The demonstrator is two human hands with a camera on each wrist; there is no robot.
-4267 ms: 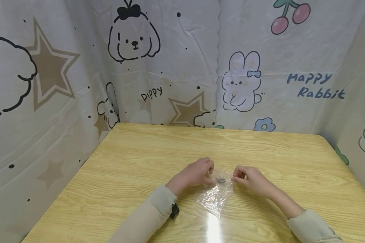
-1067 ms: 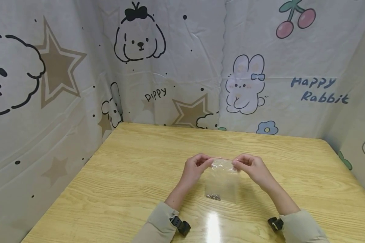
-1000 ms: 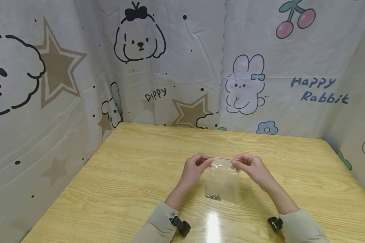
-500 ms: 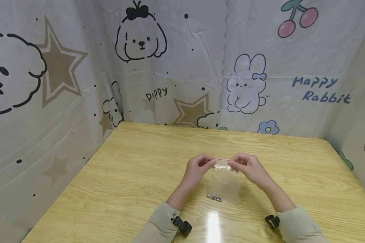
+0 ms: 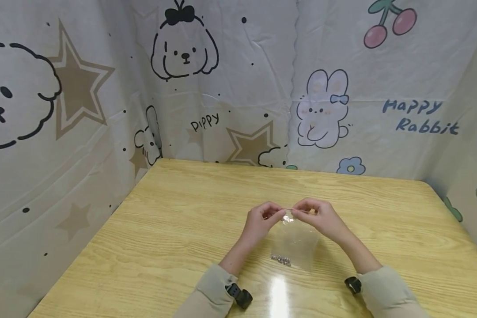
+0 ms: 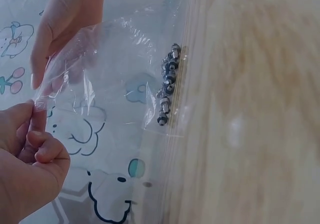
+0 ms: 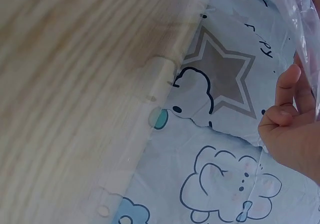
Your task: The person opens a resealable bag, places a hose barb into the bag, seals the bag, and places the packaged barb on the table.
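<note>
A clear plastic zip bag (image 5: 296,240) with a thin red line along its top hangs upright between my hands in the head view. Small silvery metal pieces (image 6: 169,84) with dark bands lie in a row along the bag's bottom; their exact kind I cannot tell. My left hand (image 5: 261,221) pinches the top edge between thumb and fingers. Close beside it, my right hand (image 5: 319,218) pinches the same edge, the two thumbs nearly meeting. In the right wrist view only part of the bag (image 7: 302,29) shows, next to the curled fingers.
A wood-grain table (image 5: 175,229) lies under the hands. Behind it and along its sides hangs a pale curtain (image 5: 238,79) with cartoon prints. A small black device (image 5: 239,296) sits at the left cuff and another black device (image 5: 353,285) at the right.
The bag was lying slanted with the metal pieces near its top; now it hangs upright, the pieces at its bottom. Lately my right hand has slid left along the top edge toward my left.
</note>
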